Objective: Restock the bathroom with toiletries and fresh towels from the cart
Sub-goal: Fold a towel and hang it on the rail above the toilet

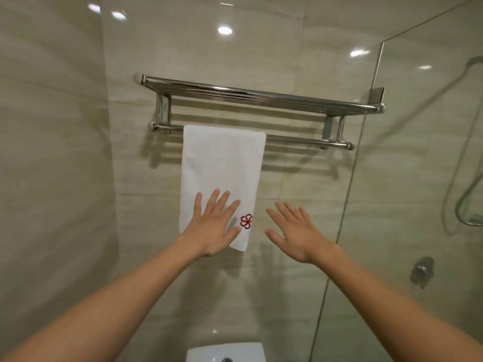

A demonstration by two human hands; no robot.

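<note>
Head view: the left hand (214, 226) is laid flat, fingers spread, on the lower part of a white towel (222, 163), gripping nothing. The right hand (295, 231) is held open and empty just beside the towel's right edge; contact with the wall tile (300, 184) cannot be determined. The two hands are kept apart.

The towel is draped over the lower bar (300, 141) of a chrome towel rack (261, 96), toward its left end, and hangs against the wall. The upper shelf of the rack is bare.

Step judged in hand: smoothing and squaring the hung towel. It is best done with flat palms stroked downward, so the fold is not dragged off the bar; side edges are to be kept vertical and the emblem left facing out.

Markings: a red embroidered flower-like emblem (246, 221) is seen near the lower right corner. No lettering can be read anywhere.

Beyond: a glass shower screen (418, 152) at right, a white cistern (224, 351) below
</note>
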